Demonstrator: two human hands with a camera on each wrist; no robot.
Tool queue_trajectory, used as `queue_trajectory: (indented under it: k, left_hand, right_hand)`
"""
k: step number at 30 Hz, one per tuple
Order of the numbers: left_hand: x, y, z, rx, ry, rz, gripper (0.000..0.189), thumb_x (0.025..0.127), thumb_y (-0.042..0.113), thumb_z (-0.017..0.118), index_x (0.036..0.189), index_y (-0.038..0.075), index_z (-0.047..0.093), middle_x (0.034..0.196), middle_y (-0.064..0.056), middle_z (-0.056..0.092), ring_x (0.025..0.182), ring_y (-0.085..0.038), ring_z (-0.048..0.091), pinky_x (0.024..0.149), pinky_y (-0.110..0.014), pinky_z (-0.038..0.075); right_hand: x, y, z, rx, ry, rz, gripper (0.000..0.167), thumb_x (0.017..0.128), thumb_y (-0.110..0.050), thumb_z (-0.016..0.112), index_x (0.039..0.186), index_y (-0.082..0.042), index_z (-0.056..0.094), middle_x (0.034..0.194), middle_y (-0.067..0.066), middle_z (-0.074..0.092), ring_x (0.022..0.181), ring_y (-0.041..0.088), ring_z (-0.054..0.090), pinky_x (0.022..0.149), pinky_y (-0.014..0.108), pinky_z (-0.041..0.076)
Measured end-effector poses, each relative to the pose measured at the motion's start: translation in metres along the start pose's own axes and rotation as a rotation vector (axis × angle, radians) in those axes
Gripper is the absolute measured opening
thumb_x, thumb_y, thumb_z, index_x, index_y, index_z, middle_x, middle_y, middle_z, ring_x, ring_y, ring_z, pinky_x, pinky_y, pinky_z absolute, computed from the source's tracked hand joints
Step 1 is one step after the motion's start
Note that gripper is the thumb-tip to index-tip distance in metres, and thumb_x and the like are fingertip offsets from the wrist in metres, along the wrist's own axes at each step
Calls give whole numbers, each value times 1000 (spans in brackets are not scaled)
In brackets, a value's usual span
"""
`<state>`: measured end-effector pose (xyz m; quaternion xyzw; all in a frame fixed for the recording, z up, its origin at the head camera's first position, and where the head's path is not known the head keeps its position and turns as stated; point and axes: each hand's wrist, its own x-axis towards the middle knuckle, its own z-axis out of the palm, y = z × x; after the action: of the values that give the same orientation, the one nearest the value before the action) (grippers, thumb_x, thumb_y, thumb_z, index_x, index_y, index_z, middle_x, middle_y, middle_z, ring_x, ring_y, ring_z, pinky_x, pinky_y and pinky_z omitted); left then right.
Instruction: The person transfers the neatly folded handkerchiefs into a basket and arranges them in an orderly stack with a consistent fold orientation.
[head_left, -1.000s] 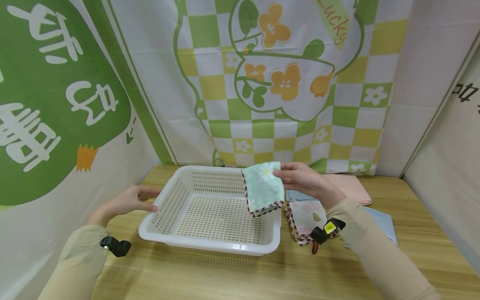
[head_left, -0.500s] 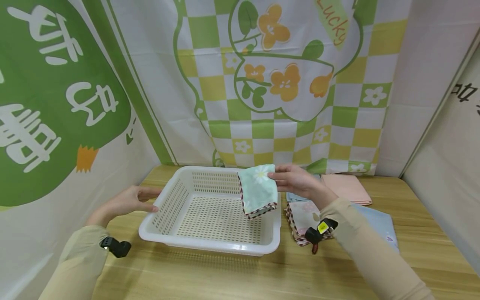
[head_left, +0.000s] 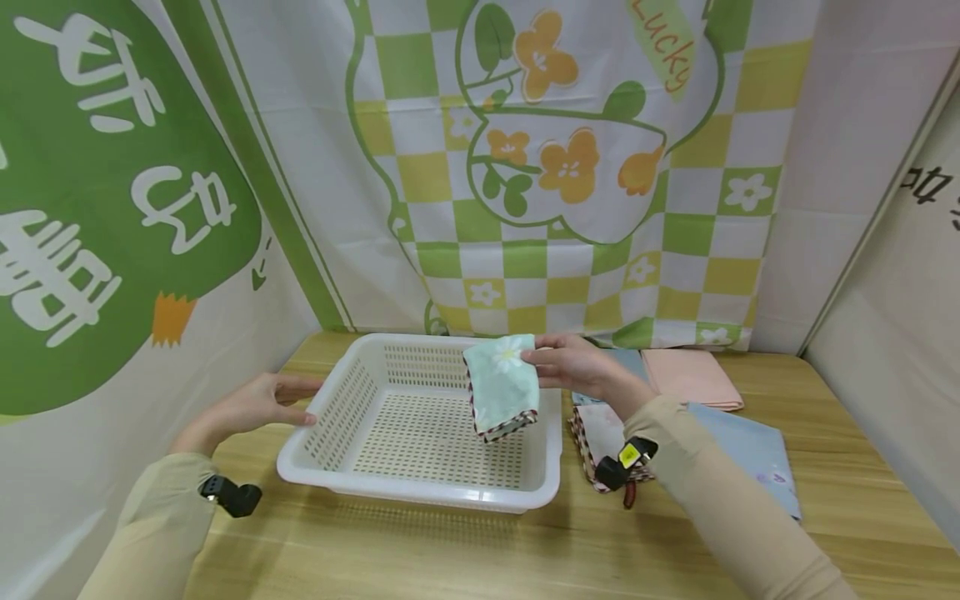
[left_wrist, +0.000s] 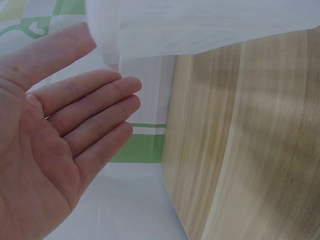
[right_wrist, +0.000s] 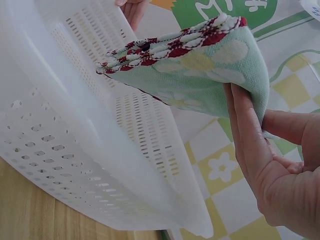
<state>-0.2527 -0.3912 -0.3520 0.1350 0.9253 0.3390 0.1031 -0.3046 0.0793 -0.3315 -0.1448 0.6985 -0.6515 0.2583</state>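
Head view: a white perforated basket [head_left: 405,492] is set on the wooden surface [head_left: 375,554], its slotted floor exposed to view. A folded mint cloth [head_left: 501,385], printed with a white flower and trimmed in dark red and white, is pinched at its upper right corner by the right hand [head_left: 573,367] and is suspended over the right part of the basket. The left rim is touched by the thumb of the left hand [head_left: 251,408], whose grip is otherwise relaxed. To the right of the basket are laid a pale printed cloth [head_left: 598,429] with checked trim, a grey-blue cloth [head_left: 632,363], a pink cloth [head_left: 692,377] and a light blue cloth [head_left: 753,450], the last two partly covered by the right sleeve [head_left: 705,475]. Left wrist view: the left fingers are extended, palm exposed, with their tips beside the basket's outer wall. Right wrist view: the mint cloth is held between thumb and straight fingers, its layered trimmed edges turned toward the basket's interior; the perforated near wall is seen below it.
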Motion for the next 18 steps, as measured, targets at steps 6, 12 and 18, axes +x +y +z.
queue_trajectory:
  k: [6,12,18]
  left_hand:
    - [0,-2,0,11,6,-1,70,80,31,76,135,-2,49,133,-22,55,121,-39,53,95,-54,47]
    - [-1,1,0,14,2,6,70,81,31,75,136,-3,48,133,-23,54,121,-39,53,95,-54,47]
    - [-1,5,-1,9,-9,19,69,82,29,74,136,-4,48,133,-24,54,121,-39,54,94,-54,48]
  right_hand:
    - [3,0,4,-4,4,-6,36,98,-14,51,127,5,40,121,14,45,99,17,57,87,29,53]
    - [8,0,7,26,-9,-5,16,97,-13,53,94,-5,39,93,4,42,76,11,49,76,28,52]
    - [13,0,11,29,-19,-9,16,97,-11,52,88,-6,41,86,2,44,74,11,51,74,28,53]
